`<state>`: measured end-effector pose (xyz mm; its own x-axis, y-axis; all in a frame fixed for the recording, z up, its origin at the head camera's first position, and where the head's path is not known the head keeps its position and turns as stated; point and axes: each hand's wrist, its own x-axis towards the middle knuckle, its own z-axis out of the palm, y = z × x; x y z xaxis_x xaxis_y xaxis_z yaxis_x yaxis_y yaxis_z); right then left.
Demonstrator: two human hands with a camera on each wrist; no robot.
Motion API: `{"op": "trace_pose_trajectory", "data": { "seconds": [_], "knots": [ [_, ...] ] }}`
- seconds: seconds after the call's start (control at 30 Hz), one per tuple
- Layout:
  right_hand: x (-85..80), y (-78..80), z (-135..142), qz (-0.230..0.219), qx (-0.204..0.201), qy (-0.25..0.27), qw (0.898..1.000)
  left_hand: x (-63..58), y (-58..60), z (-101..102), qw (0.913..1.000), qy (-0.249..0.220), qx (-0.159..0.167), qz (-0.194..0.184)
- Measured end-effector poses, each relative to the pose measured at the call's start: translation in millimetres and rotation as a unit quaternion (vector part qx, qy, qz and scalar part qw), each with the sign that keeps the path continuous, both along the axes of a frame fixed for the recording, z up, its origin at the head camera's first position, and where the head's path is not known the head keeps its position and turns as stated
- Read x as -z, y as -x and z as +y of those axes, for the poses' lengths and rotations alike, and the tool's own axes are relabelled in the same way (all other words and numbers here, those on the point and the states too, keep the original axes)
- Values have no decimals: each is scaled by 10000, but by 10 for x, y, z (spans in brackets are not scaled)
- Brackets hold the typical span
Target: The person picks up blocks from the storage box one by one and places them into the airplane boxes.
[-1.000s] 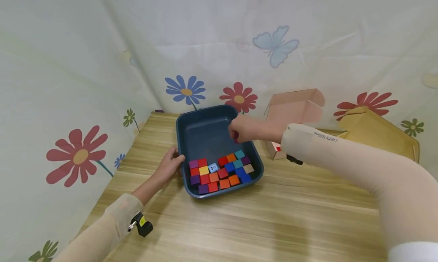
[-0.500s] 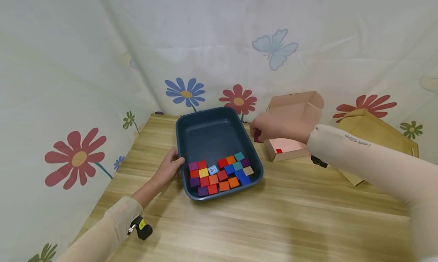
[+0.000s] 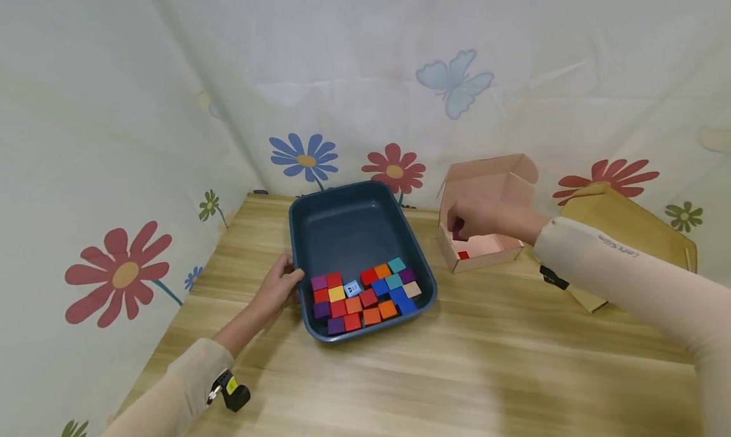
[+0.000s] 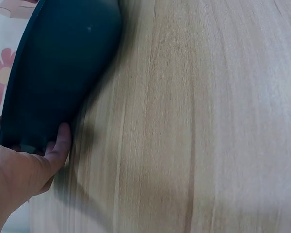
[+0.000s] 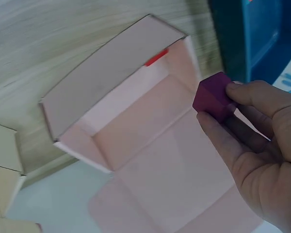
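My right hand (image 3: 484, 217) pinches a purple cube (image 5: 214, 97) between thumb and fingers, held over the pink cardboard box (image 3: 485, 174), whose lid stands open. Inside that box a red cube (image 3: 463, 255) lies near the front left corner. With the thumb at the rim, my left hand (image 3: 278, 288) grips the left side of a dark blue tray (image 3: 345, 237). Rows of colored cubes (image 3: 353, 304) fill the near part of the tray: red, orange, purple, blue, teal, one yellow, one beige. Among them sits a light blue cube (image 3: 353, 289) with a dark print on top.
A yellowish cardboard box (image 3: 628, 224) stands open at the right, partly hidden behind my right forearm. All of this rests on a wood-grain table (image 3: 365, 386). Behind it hangs a pale cloth (image 3: 354, 63) printed with flowers and a butterfly.
My right hand has carried the purple cube from above the tray rightward to over the pink box. My left hand has kept its place at the tray's left side.
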<state>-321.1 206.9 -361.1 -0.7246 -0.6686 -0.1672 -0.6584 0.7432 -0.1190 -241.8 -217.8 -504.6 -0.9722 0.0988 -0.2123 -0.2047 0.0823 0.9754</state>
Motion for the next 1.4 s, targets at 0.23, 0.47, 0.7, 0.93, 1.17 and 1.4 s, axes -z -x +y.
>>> {"op": "trace_pose_trajectory", "data": {
  "seconds": [0.23,0.47,0.7,0.93,1.17,1.4],
  "knots": [
    [195,134,196,203,141,-199,9995,41,-20,2,10000,25,-24,-46],
    [445,229,202,-89,271,36,9996,78,-29,7,9999,-9,-101,-26],
    [629,199,180,-603,-33,576,9965,73,-77,-26,9999,65,-61,-50],
    [683,224,211,-845,103,544,9949,44,-12,30,9999,-121,23,10],
    [659,274,204,-1045,242,296,9938,40,13,53,9999,-117,-2,-93],
    [663,425,160,-1234,244,111,9920,39,-18,27,9999,-107,11,-44]
  ]
}}
